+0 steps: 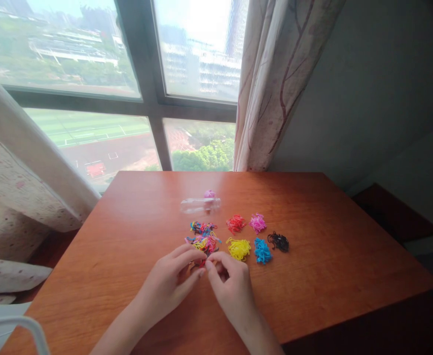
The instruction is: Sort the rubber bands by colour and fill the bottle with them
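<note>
Mixed heap of coloured bands (206,243) lies on the table (135,227), just beyond the fingertips toward the far edge, its long axis running roughly from far edge to near edge; its near end is partly hidden by the fingers. Left hand (168,281) is the nearer, its fingers over that end, while the right hand (233,286) sits toward the table's right edge, with the yellow pile (239,249) beyond its knuckles. Thumbs and forefingers narrow, tips nearly meeting; cannot tell whether a band is held.
</note>
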Available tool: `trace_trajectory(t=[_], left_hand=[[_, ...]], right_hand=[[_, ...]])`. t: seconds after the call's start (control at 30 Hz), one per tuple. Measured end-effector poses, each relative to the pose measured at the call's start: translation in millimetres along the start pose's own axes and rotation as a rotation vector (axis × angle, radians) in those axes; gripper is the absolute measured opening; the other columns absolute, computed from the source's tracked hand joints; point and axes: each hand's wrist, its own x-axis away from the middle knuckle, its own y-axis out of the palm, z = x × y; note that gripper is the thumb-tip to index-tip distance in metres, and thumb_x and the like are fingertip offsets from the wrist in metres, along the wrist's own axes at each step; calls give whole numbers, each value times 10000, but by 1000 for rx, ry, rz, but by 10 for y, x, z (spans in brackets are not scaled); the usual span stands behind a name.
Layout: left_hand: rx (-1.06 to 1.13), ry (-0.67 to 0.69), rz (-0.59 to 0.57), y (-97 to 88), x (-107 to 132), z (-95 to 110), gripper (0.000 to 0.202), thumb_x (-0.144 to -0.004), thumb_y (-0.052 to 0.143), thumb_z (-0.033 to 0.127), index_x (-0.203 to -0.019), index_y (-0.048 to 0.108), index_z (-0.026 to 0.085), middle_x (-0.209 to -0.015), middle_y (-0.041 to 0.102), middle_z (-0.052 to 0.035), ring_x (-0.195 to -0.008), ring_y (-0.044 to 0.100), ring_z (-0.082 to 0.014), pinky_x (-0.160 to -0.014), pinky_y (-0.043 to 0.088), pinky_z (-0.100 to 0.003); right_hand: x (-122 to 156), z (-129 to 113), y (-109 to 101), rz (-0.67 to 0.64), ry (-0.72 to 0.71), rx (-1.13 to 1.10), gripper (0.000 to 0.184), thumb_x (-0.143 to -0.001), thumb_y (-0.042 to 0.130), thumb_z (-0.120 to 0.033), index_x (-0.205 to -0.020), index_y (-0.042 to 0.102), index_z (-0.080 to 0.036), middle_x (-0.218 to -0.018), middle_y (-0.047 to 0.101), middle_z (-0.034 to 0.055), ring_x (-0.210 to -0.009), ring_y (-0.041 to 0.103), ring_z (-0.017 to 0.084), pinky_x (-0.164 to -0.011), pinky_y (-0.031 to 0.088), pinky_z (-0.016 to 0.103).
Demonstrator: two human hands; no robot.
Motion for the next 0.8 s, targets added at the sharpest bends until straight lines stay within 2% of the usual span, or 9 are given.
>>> trace_trajectory(t=[0.2, 0.4, 0.5, 0.63, 0.8], left_hand=[[22, -33, 10, -3, 6, -10, 186, -915, 499, 234, -880, 679, 204, -765, 648, -6, -580, 496, -96, -539, 395, -189], [89, -70, 52, -31, 3, -8, 167, -916, 517, 264, -862, 652, 184, -744, 609, -7, -578, 480, -99, -522, 370, -196], [97, -97, 66, -50, -6, -1, 149, -909, 524, 254, -864, 648, 184, -761, 614, -8, -588, 487, -103, -527, 371, -199], [83, -107, 60, -50, -14, -18, 147, -909, 516, 244, -876, 648, 187, -785, 622, -12, -582, 483, -101, -532, 368, -203], [53, -104, 60, -36, -14, -62, 143, -906, 506, 232, -874, 638, 186, -803, 613, -12, -584, 482, -100, -539, 370, -205]], right_hand=[[23, 27, -14, -34, -15, 48, 186, -901, 523, -249, -784, 657, -197, -602, 584, -31, -512, 502, 100, -495, 342, 195], [16, -9, -73, -45, 16, -13, 185, -896, 528, -269, -770, 641, -195, -599, 579, -33, -497, 498, 96, -467, 334, 188], [-30, 17, -169, -29, 30, -11, 193, -895, 527, -289, -790, 659, -196, -594, 575, -32, -500, 502, 102, -465, 336, 192], [-223, 145, -422, 70, 16, 185, 211, -894, 532, -312, -809, 688, -199, -567, 562, -29, -498, 503, 117, -498, 350, 216], [-599, 287, -694, 127, -21, 559, 147, -889, 571, -258, -844, 708, -232, -686, 676, -2, -617, 592, 156, -590, 353, 251]])
